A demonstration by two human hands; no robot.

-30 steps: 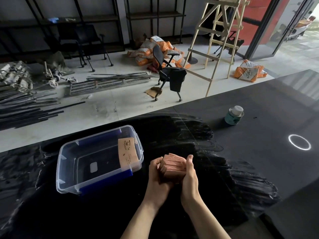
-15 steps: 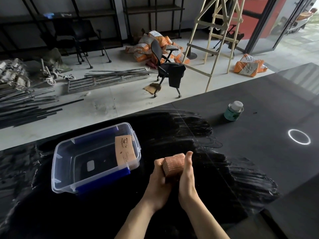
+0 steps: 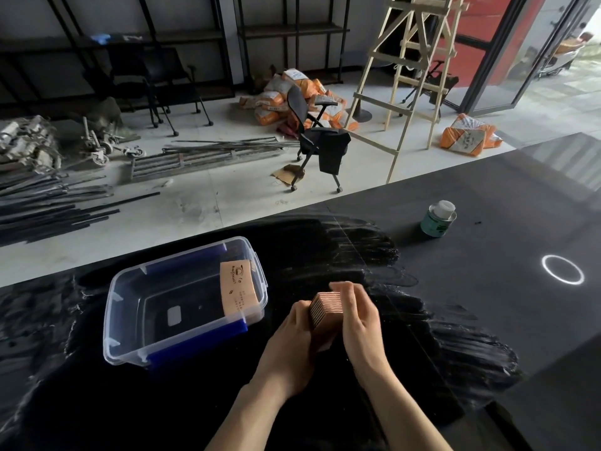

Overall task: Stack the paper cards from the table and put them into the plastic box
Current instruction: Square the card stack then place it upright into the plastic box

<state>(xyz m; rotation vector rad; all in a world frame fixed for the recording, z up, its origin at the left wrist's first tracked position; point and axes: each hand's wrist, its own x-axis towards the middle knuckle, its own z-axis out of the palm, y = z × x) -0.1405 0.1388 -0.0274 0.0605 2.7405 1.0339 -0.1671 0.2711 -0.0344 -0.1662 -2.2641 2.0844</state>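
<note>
Now both hands, left hand [image 3: 292,333] & right hand [image 3: 359,320], clamp card stack [image 3: 326,309], edges facing up, long axis upright.

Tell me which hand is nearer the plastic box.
Left. The left hand holds the card stack on the side facing the plastic box, just off its near right corner. The right hand grips the stack's far side.
</note>
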